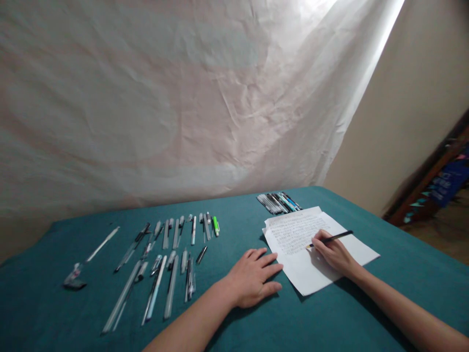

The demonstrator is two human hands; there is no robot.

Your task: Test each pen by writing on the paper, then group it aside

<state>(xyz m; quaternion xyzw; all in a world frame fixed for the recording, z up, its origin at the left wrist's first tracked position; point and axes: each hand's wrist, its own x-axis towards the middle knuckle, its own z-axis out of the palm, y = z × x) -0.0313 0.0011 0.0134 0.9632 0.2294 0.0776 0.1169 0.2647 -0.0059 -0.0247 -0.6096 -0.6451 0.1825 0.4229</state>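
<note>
My right hand is closed around a dark pen, whose pale tip meets a white sheet of paper. Lines of handwriting cover the upper part of that sheet, and at least one more sheet lies beneath it. Flat on the cloth, just left of the paper, rests my left hand with its fingers spread and nothing in them. Its fingertips reach the paper's left edge. A short black pen cap lies to the left of this hand.
Pen parts and caps, among them a clear pen barrel and a bright green pen piece, lie in rows on the green tablecloth. A bundle of pens sits behind the paper. Far left is a crumpled clear wrapper.
</note>
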